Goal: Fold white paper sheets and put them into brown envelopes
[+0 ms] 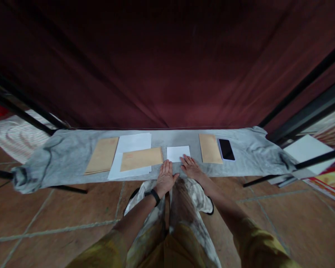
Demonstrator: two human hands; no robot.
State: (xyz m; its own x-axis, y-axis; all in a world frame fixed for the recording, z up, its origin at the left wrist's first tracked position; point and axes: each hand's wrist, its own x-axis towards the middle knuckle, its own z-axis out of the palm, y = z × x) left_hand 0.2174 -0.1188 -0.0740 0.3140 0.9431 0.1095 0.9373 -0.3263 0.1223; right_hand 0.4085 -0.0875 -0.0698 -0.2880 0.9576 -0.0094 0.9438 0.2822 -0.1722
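Observation:
My left hand point(165, 179) lies flat at the front edge of the cloth-covered table, fingers stretched out. Its fingertips are at the near left corner of a small white folded paper point(178, 153) and close to the right end of a brown envelope point(142, 158). That envelope rests across a stack of white paper sheets point(135, 142). With fingers spread, my right hand point(191, 167) touches the near right corner of the small white paper. To its right lies another brown envelope point(210, 149).
More brown envelopes point(102, 154) are stacked on the left of the grey cloth point(67, 156). A phone point(226, 149) lies right of the right-hand envelope. Black metal bars point(309, 85) frame both sides, and a dark red curtain point(167, 74) hangs behind.

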